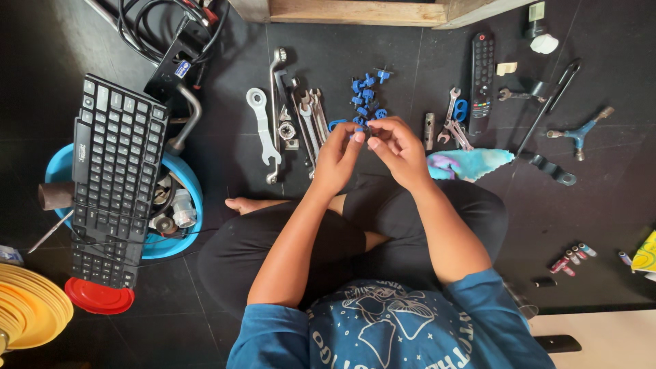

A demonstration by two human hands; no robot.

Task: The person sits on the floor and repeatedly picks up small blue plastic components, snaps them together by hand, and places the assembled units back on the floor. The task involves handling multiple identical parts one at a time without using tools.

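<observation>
I sit cross-legged on a dark floor. My left hand point(338, 157) and my right hand point(398, 149) meet in front of my knees, fingertips pinched together on a small blue plastic piece point(360, 128). Just beyond them lies a pile of small blue plastic pieces point(365, 96). A row of silver wrenches point(294, 116) lies to the left of my hands. To the right lie a metal socket point(428, 130) and a blue-white cloth point(471, 162).
A black keyboard point(113, 181) rests across a blue tub point(181, 239) of metal parts at left, with a red lid point(99, 297) and yellow plates point(31, 307) nearby. A black remote point(482, 82), a cross wrench point(579, 131), clamps and small batteries point(572, 258) lie at right.
</observation>
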